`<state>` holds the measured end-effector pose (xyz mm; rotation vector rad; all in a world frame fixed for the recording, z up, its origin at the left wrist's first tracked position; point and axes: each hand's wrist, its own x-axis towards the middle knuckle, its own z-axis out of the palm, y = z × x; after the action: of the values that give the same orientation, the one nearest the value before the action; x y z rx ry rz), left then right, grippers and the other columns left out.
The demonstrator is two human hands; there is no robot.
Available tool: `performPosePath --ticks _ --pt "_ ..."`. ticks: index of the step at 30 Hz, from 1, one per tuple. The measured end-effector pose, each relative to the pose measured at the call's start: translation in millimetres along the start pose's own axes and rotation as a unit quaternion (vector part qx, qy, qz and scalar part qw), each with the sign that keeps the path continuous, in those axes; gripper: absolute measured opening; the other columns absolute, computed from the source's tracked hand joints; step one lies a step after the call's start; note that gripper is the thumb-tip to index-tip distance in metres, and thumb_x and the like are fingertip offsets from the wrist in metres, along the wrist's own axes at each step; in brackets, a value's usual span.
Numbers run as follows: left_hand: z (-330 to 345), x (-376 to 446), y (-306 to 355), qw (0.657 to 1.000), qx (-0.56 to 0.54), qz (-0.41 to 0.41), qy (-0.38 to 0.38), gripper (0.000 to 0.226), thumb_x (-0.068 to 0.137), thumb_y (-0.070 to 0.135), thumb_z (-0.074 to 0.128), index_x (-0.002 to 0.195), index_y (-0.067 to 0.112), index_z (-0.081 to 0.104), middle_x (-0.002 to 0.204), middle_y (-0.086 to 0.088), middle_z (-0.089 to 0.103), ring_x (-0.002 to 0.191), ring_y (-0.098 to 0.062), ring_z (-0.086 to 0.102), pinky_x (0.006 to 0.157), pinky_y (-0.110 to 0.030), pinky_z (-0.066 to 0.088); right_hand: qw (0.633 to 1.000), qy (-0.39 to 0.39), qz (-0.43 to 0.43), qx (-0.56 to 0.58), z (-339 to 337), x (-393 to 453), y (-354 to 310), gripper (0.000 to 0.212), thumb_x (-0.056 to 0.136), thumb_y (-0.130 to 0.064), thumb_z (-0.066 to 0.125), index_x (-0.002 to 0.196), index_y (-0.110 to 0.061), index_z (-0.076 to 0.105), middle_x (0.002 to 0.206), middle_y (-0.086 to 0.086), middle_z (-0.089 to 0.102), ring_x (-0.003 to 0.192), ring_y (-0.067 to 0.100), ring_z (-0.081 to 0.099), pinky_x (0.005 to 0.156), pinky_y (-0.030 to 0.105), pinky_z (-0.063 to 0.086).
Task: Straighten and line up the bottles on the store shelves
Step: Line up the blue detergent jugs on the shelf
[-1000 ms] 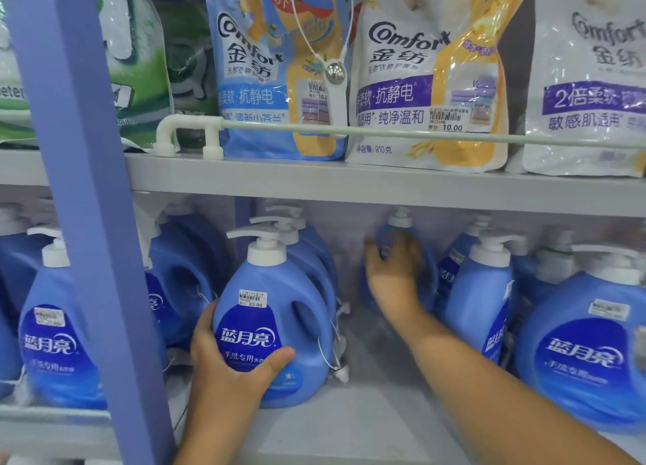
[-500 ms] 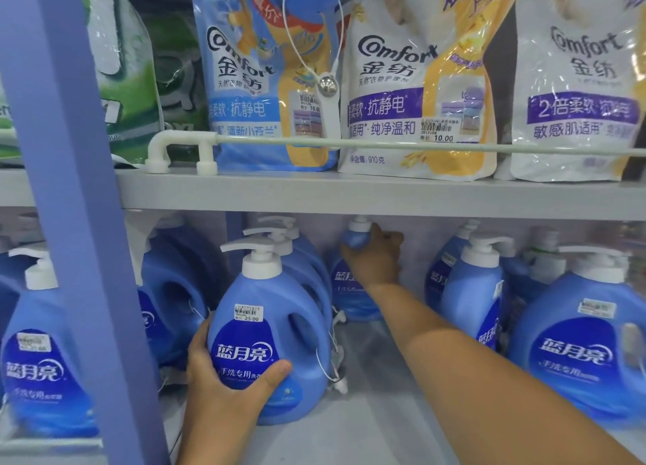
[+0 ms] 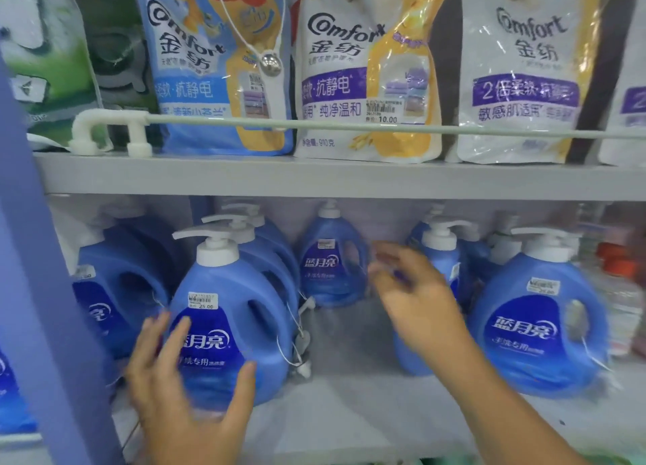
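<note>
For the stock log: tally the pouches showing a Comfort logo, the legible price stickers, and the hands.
Comfort-logo pouches: 3
Legible price stickers: 2
Hands: 2, left hand and right hand
Total: 7

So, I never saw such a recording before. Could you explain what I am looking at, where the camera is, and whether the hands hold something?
No machine here: a person's two bare hands, filmed by a camera worn on the head, looking forward and down at store shelves. The lower shelf carries blue pump bottles; the upper shelf has softener bags behind a rail. The left hand lies against the front bottle, its fingers spread and mostly straight, so it steadies more than grips. The right hand is blurred, open, and holds nothing; it is in front of the small back bottle.
</note>
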<state>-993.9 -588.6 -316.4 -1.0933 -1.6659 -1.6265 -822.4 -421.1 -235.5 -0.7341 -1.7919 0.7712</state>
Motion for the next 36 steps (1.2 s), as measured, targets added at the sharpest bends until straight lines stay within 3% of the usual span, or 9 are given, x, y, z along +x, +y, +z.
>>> performPosePath --ticks 3,8,11,13,15,19,26,32,36 --pt "27.0 -19.8 43.5 0.988 -0.110 0.087 -0.060 0.045 0.078 0.032 0.071 0.115 0.009 0.064 0.125 -0.013 0.066 0.124 -0.027 0.061 0.107 -0.032 0.044 0.986 0.143 -0.081 -0.009 -71.9 -39.3 3.5 0.026 0.095 -0.005 0.065 0.095 -0.031 0.070 0.102 -0.010 0.072 0.094 0.012 0.069 0.081 0.015 0.050" --pt "106.8 -28.8 88.6 0.936 -0.188 -0.131 -0.266 0.069 0.071 0.064 0.073 0.133 0.041 0.052 0.132 0.022 0.058 0.124 -0.004 0.058 0.105 -0.038 0.050 0.947 0.252 -0.092 -0.174 -158.3 -30.3 43.9 0.016 0.091 -0.029 0.066 0.105 -0.023 0.063 0.102 -0.006 0.055 0.100 0.019 0.054 0.085 0.017 0.035" --pt "152.8 -21.6 101.0 0.912 -0.164 -0.175 -0.332 0.098 0.060 0.072 0.078 0.144 0.046 0.035 0.142 0.017 0.053 0.127 -0.003 0.055 0.107 -0.039 0.049 0.971 0.188 0.011 -0.149 -183.4 -20.0 65.2 0.043 0.086 -0.037 0.079 0.122 -0.019 0.062 0.111 -0.006 0.054 0.100 0.012 0.051 0.086 0.027 0.038" --pt "173.4 -17.0 110.6 0.908 -0.149 -0.163 -0.356 0.088 0.067 0.054 0.086 0.139 0.047 0.036 0.139 0.017 0.054 0.125 -0.005 0.057 0.105 -0.033 0.049 0.980 0.133 0.041 -0.139 -189.0 -13.1 72.7 0.056 0.081 -0.041 0.082 0.129 -0.027 0.058 0.119 -0.006 0.060 0.106 0.009 0.055 0.090 0.031 0.043" --pt "182.9 -15.6 116.6 0.910 -0.160 -0.138 -0.356 0.077 0.077 0.035 0.086 0.137 0.048 0.038 0.136 0.021 0.056 0.123 -0.001 0.057 0.104 -0.030 0.049 0.985 0.086 0.041 -0.142 -192.5 -6.1 74.8 0.060 0.077 -0.042 0.085 0.127 -0.034 0.053 0.114 -0.017 0.062 0.101 0.006 0.059 0.086 0.022 0.043" --pt "164.3 -13.0 110.4 0.915 -0.134 -0.150 -0.351 0.080 0.087 0.033 0.079 0.146 0.053 0.029 0.141 0.025 0.052 0.123 0.003 0.054 0.101 -0.017 0.046 0.989 0.031 0.048 -0.139 -192.4 0.5 77.5 0.061 0.074 -0.036 0.089 0.121 -0.040 0.051 0.100 -0.029 0.060 0.080 -0.017 0.060 0.060 0.006 0.045" --pt "145.4 34.4 71.0 0.919 0.056 -0.138 -0.365 0.081 0.085 0.036 0.080 0.152 0.033 0.036 0.143 0.003 0.051 0.131 -0.021 0.052 0.106 -0.037 0.046 0.996 -0.067 0.059 0.012 -154.6 3.3 75.4 0.061 0.078 -0.026 0.086 0.119 -0.055 0.052 0.104 -0.021 0.069 0.078 -0.011 0.067 0.055 0.009 0.051" --pt "160.8 61.7 64.6 0.906 0.156 -0.126 -0.372 0.070 0.096 0.024 0.068 0.155 0.020 0.031 0.149 -0.009 0.049 0.129 -0.032 0.055 0.100 -0.039 0.049 0.990 -0.116 0.056 0.063 -107.6 10.4 73.2 0.062 0.078 -0.035 0.085 0.122 -0.063 0.051 0.121 -0.020 0.068 0.102 0.000 0.068 0.082 0.026 0.060" --pt "137.7 64.7 77.6 0.935 0.183 -0.076 -0.294 0.047 0.099 0.014 0.055 0.144 0.020 0.045 0.135 -0.008 0.056 0.118 -0.029 0.060 0.096 -0.040 0.052 0.991 -0.124 0.038 0.037 -82.5 15.0 66.7 0.059 0.081 -0.041 0.082 0.116 -0.067 0.043 0.128 -0.029 0.057 0.112 -0.004 0.059 0.083 0.012 0.048"
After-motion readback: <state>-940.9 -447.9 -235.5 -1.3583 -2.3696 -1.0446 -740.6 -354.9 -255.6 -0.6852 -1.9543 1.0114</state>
